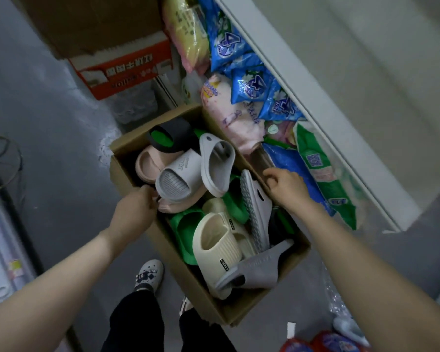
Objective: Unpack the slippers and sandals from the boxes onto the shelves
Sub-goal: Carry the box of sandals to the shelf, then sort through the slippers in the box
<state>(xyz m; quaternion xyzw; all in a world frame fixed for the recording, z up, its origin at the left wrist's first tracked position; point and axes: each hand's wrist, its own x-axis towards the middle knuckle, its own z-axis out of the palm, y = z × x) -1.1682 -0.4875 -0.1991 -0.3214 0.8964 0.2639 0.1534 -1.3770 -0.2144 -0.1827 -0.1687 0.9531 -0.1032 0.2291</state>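
An open cardboard box (168, 252) stands on the floor below me, full of loose slippers. Among them are a light grey slide (181, 174), a pink one (148, 165), a cream one (217, 246), green ones (186, 231) and a darker grey one (259, 268). My left hand (137, 207) grips the box's left wall, fingers curled over its edge. My right hand (285, 185) grips the right wall the same way. The white shelf (323, 133) runs along the right side of the box.
The bottom shelf holds blue (241, 54), pink (229, 115) and green (323, 174) plastic packs pressed against the box. A red and white carton (127, 69) sits behind the box under a brown one. My feet in pale clogs (149, 276) stand at the box's near end.
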